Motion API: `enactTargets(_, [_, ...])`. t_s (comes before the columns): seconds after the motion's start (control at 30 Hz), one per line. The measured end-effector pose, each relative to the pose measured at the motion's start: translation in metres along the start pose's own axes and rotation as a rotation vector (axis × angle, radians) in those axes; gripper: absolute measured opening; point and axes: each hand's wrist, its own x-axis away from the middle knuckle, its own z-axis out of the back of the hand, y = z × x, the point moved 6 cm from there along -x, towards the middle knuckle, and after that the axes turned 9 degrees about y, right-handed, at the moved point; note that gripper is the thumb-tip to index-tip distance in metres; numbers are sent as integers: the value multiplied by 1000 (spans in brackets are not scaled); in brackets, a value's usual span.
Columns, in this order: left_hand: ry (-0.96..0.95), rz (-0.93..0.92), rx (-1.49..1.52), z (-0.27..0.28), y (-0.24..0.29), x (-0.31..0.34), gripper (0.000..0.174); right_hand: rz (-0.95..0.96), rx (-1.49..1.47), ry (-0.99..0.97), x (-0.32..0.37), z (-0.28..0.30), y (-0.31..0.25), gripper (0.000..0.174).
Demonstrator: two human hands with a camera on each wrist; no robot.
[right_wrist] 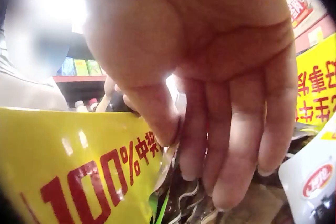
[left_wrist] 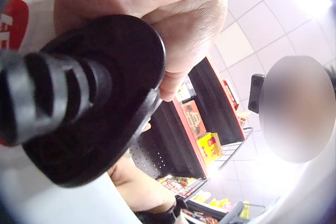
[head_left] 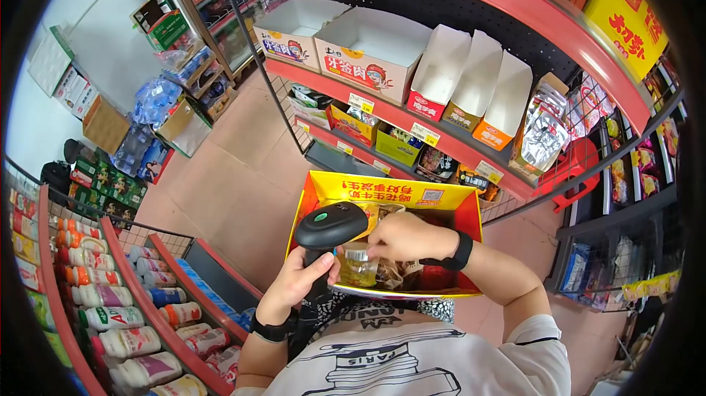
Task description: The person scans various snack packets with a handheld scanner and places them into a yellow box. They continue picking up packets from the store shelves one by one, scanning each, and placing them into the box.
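A black handheld scanner (head_left: 331, 225) with a green light is gripped by my left hand (head_left: 300, 278) over the near left edge of a yellow and red box (head_left: 390, 188). In the left wrist view the left hand (left_wrist: 142, 3) wraps the handle of the scanner (left_wrist: 105, 87). My right hand (head_left: 412, 238) reaches into the box and pinches the pale top edge of a clear-and-yellow packet (head_left: 358, 267). In the right wrist view the right hand (right_wrist: 210, 66) points down over dark packets (right_wrist: 189, 198), its thumb near the index finger; the grip is partly hidden there.
Ahead stands a shelf (head_left: 471, 131) with white display trays (head_left: 375, 43). Bottles (head_left: 110, 294) fill a shelf on the left. Wrapped goods and cartons (head_left: 184, 124) lie on the floor at the back left. A red stool (head_left: 577, 175) is at the right.
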Motion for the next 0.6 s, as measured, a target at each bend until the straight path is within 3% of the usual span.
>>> enactTargets(0.13, [0,6,4,-1,-1,0,33,-227,-236,268,-7,14,38,13])
enactTargets(0.2, [6,9,0,-1,0,1,34,-202,-537,419,-13,20,57,9])
enactTargets(0.3, [8,19,61,-1,1,2,28,-369,-900,515,-7,37,66,11])
enactTargets(0.4, [11,17,50,-2,2,2,28,-378,-1070,645,-4,43,72,10])
enactTargets(0.6, [11,11,49,-3,2,2,28,-316,-1175,727,0,51,70,10])
